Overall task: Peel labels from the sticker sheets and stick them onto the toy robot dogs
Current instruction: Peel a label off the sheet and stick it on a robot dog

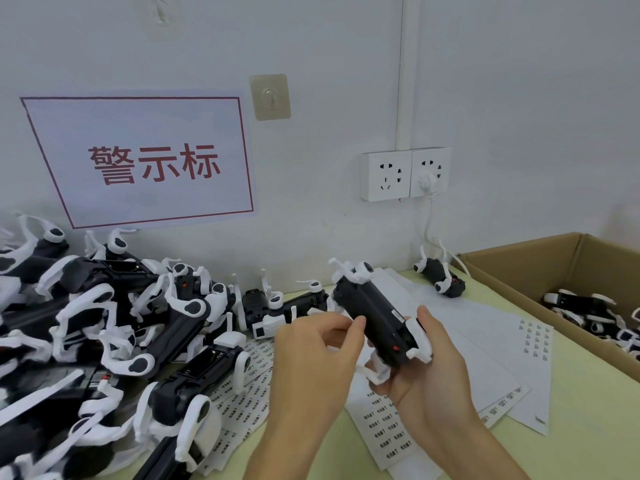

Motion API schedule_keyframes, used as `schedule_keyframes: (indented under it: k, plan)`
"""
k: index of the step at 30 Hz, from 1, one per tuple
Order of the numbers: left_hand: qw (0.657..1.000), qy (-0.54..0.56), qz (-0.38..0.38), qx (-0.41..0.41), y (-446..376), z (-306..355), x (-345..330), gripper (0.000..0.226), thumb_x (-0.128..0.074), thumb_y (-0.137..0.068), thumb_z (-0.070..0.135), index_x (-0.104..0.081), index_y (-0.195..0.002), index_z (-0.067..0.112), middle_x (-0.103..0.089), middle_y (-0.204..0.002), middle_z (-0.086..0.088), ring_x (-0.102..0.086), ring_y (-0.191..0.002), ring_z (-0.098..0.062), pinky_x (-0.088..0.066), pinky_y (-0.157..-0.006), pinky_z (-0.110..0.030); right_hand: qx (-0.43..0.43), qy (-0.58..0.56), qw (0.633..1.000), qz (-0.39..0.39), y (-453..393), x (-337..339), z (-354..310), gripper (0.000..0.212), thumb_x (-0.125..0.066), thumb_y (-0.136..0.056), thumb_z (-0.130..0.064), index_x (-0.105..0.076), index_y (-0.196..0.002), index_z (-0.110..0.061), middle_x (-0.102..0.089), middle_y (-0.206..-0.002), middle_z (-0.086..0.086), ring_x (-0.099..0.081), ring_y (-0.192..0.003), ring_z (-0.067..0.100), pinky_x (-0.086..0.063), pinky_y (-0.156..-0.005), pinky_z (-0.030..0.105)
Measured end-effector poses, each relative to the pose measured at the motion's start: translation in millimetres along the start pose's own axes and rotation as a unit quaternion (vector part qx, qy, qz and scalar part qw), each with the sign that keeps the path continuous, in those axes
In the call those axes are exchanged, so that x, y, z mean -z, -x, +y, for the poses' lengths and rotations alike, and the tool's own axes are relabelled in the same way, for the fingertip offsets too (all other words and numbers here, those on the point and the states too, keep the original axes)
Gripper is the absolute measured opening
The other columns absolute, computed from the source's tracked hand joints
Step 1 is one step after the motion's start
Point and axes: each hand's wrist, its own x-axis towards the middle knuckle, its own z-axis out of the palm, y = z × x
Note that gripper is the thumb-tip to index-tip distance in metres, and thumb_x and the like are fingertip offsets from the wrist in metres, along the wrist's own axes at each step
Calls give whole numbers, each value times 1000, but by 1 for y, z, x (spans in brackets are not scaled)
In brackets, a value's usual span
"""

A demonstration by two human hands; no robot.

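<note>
Dog (372,315) — black body, white legs

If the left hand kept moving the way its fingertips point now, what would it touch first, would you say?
Most likely the black body of the toy dog held by the right hand. The left hand points right, fingertips apparently at its side already, though depth is hard to judge.

A pale grey-white wall (346,64) runs behind the work table (588,427), whose top is a light yellow-green. A white paper sign (145,161) with a red border and red Chinese characters is stuck to the wall at the left. Just right of it hangs a beige adhesive hook (270,97). Further right, a white conduit (407,71) drops to a double wall socket (405,174), with a white plug (426,181) in its right half. The light is even and soft.
</note>
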Motion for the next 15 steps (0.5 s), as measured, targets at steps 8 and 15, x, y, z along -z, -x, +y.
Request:
schedule_keyframes:
  k: [8, 15]
  plan:
    - [987, 113, 92, 67, -10, -7, 17, 36, -61, -92, 32, -61, -60, 16, -48, -50, -1, -40, -48, -14, -35, -48, -25, -1, -17, 1000, -21, 0, 6, 1, 33, -60, -82, -38, -60, -85, -5, -53, -66, 14, -52, -49, 26, -42, -56, 35]
    - [941, 272, 57, 194, -22, -16, 33, 20, -58, -97, 38, -75, -91, 31, -74, -88, 5, -67, -66, -12, -60, -63, -32, 341, 374, 858, -86, 3, 13, -1, 23, -68, -80, -22, -62, -102, -23, -63, -96, -4, -59, -78, 15, -47, -68, 19]
